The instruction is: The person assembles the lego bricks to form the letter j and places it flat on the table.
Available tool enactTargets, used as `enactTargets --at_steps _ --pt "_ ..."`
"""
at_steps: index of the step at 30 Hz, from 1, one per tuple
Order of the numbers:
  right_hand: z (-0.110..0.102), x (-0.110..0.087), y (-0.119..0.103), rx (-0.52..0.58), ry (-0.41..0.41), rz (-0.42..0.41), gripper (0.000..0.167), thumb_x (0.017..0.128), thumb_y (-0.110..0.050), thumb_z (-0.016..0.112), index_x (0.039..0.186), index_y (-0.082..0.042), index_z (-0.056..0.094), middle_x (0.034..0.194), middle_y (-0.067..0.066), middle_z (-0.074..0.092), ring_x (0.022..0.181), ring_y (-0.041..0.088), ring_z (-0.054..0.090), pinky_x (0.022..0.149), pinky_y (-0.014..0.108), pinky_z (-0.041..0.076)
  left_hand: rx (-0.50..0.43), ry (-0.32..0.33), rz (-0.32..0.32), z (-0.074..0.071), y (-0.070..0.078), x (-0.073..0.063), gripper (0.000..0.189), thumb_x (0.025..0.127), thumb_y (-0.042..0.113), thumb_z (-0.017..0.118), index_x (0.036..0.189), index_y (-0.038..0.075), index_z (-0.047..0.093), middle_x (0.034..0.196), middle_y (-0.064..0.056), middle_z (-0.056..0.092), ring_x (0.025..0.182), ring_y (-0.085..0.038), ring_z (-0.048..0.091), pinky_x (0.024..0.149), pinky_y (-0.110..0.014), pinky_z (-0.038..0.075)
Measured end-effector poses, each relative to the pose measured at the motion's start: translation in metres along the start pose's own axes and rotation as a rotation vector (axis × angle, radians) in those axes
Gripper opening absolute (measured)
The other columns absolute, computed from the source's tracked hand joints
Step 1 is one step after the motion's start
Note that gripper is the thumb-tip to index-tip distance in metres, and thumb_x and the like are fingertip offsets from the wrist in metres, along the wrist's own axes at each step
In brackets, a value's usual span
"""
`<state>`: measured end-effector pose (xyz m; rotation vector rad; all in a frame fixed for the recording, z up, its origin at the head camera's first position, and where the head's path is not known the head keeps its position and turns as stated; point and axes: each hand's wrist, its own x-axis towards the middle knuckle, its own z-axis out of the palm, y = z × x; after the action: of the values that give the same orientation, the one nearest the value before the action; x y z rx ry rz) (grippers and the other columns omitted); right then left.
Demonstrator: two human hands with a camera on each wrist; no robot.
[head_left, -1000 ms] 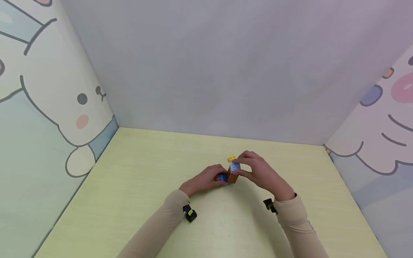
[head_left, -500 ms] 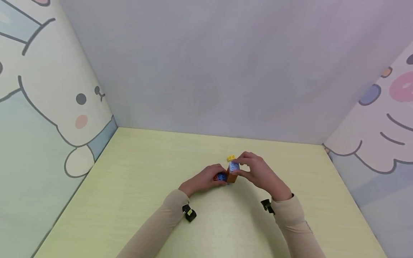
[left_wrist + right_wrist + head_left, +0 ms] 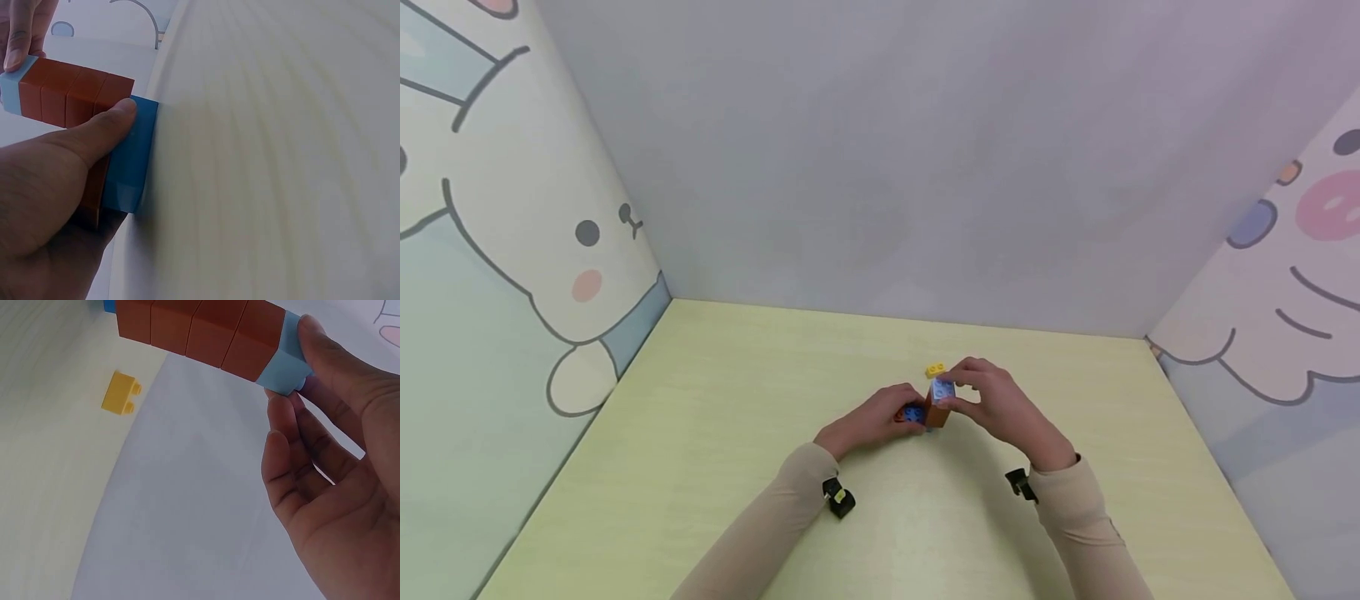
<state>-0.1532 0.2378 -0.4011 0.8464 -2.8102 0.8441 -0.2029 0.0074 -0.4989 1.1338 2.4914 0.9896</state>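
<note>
A tower of several brown toy building bricks (image 3: 75, 94) rises from one end of a blue brick (image 3: 132, 156) low at the tabletop. Capping the tower is a light blue brick (image 3: 943, 389), which my right hand (image 3: 1003, 408) pinches between thumb and fingers. My left hand (image 3: 872, 421) grips the low part of the build, its thumb lying along the side at the tower's foot. Between that thumb and the fingers, a smaller blue brick (image 3: 913, 414) shows its studs beside a reddish-brown one, partly covered by the hand.
A loose yellow brick (image 3: 936, 369) lies on the pale wood-look table (image 3: 760, 358) just behind the tower. A grey wall panel (image 3: 880, 167) closes off the back, and panels with cartoon animals stand at left and right.
Both hands keep the same hold on the build, and the tower stays upright on its base. The whole head view has shifted slightly.
</note>
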Motion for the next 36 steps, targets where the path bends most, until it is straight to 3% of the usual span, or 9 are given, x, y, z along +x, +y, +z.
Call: enactTargets --at_steps 14,25,36 --pt "0.000 -0.001 0.003 -0.012 -0.004 -0.042 0.034 0.090 -0.023 0.079 0.122 -0.016 0.073 0.113 -0.004 0.067 0.102 0.011 0.061 0.083 0.030 0.054 -0.013 -0.004 -0.012 0.000 0.000 -0.001 0.036 0.097 0.032 0.071 0.126 0.012 0.065 0.121 0.000 0.067 0.106 -0.009 0.060 0.095 -0.025 0.051" --pt "-0.011 0.002 0.017 0.017 0.022 0.031 0.028 0.102 -0.029 0.064 0.126 -0.015 0.071 0.116 -0.003 0.068 0.106 0.017 0.063 0.086 0.041 0.055 0.003 -0.006 -0.016 -0.001 0.000 0.001 0.038 0.097 0.033 0.072 0.129 0.013 0.065 0.122 0.000 0.067 0.110 -0.009 0.062 0.097 -0.026 0.052" --pt "-0.003 0.016 0.047 -0.009 -0.010 0.088 0.028 0.102 -0.027 0.064 0.124 -0.011 0.072 0.113 0.004 0.070 0.103 0.021 0.064 0.086 0.045 0.056 0.011 -0.012 -0.059 -0.001 0.000 0.000 0.044 0.095 0.038 0.073 0.130 0.014 0.064 0.122 0.002 0.067 0.108 -0.007 0.060 0.098 -0.026 0.051"
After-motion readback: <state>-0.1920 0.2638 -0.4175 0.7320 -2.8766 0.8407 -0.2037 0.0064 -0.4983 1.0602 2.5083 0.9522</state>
